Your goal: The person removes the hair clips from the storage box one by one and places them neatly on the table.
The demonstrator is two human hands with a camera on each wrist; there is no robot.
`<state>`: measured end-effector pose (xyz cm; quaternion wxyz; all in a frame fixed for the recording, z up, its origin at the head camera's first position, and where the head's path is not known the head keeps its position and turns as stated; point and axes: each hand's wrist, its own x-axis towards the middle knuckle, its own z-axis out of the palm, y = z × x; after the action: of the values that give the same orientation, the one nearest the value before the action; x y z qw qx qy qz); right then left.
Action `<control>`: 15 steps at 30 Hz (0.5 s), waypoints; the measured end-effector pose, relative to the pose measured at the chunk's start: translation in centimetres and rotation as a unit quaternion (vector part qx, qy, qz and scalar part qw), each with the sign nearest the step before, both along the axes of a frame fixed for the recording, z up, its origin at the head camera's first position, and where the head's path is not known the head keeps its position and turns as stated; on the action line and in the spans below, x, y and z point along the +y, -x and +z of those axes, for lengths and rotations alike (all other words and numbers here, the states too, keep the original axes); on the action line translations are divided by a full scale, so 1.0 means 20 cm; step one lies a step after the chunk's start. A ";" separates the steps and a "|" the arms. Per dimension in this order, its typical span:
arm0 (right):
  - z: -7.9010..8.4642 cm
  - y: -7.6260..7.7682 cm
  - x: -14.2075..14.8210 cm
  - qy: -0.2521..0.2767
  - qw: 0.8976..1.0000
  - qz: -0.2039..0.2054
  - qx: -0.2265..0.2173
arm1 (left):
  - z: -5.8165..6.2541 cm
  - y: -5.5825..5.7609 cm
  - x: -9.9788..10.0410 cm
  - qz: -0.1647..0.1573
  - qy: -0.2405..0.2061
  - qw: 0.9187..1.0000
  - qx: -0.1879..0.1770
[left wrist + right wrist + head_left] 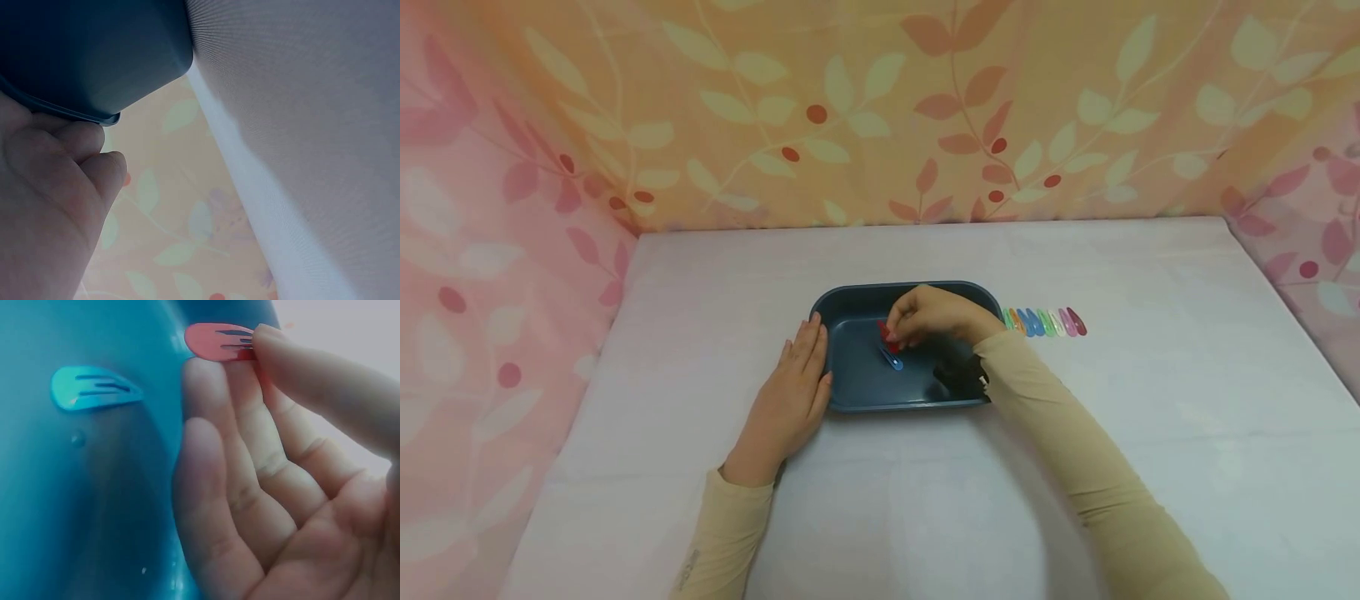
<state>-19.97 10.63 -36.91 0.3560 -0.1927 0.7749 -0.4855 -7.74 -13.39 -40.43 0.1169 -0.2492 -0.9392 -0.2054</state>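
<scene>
My right hand (936, 315) is over the dark blue tray (861, 403) and pinches a red snap hair clip (211, 342) between thumb and fingertips. Its rounded end sticks out past the fingers in the right wrist view. On the tray floor lies a blue snap hair clip (892, 360), close to the red one. My left hand (792, 392) rests along the tray's left side, its fingers nearly straight and touching the rim. The left wrist view shows that hand (50, 181) beneath the rim, against the tray's outer wall (125, 62).
Right of the tray, a row of several coloured hair clips (1052, 322) lies on the white tablecloth (1150, 375); my right wrist is near its left end. A patterned orange curtain (880, 108) hangs behind the table, with pink cloth (490, 333) at the left.
</scene>
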 end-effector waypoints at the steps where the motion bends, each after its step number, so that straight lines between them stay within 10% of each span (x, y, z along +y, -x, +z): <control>1: 0.00 0.00 0.00 0.006 1.000 0.000 -0.001 | 0.00 0.00 0.00 0.000 0.000 1.000 0.000; 15: 0.05 -0.01 0.05 0.075 0.997 -0.028 -0.016 | -0.01 0.00 0.00 0.000 0.004 1.000 0.000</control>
<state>-19.75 11.54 -35.95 0.3387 -0.1891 0.7356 -0.5553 -7.76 -13.41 -40.59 0.1158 -0.2493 -0.9401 -0.2015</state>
